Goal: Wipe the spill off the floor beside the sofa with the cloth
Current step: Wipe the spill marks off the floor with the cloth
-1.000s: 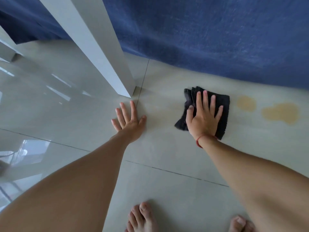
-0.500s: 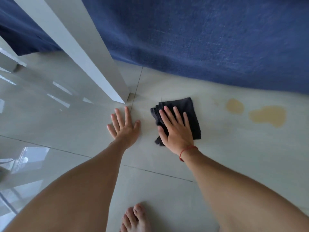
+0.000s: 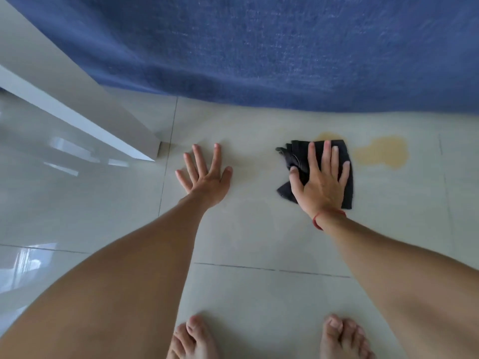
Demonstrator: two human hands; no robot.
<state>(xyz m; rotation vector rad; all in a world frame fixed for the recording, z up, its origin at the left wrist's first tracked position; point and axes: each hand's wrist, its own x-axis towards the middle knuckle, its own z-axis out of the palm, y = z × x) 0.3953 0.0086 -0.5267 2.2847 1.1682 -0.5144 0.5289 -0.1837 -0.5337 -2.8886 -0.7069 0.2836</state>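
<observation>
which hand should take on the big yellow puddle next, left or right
Right. The right hand already presses the cloth flat, with the large puddle just past the cloth's far edge. The left hand is bare, flat on the floor, farther from the spill.

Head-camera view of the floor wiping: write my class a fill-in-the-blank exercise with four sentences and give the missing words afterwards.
1. The folded black cloth lies under the person's ____ hand.
2. The left hand rests flat on the glossy pale ____ floor.
3. The yellowish-brown spill lies to the ____ of the cloth.
4. A thin ____ string bracelet circles the right wrist.

Missing words: right; tiled; right; red
</observation>
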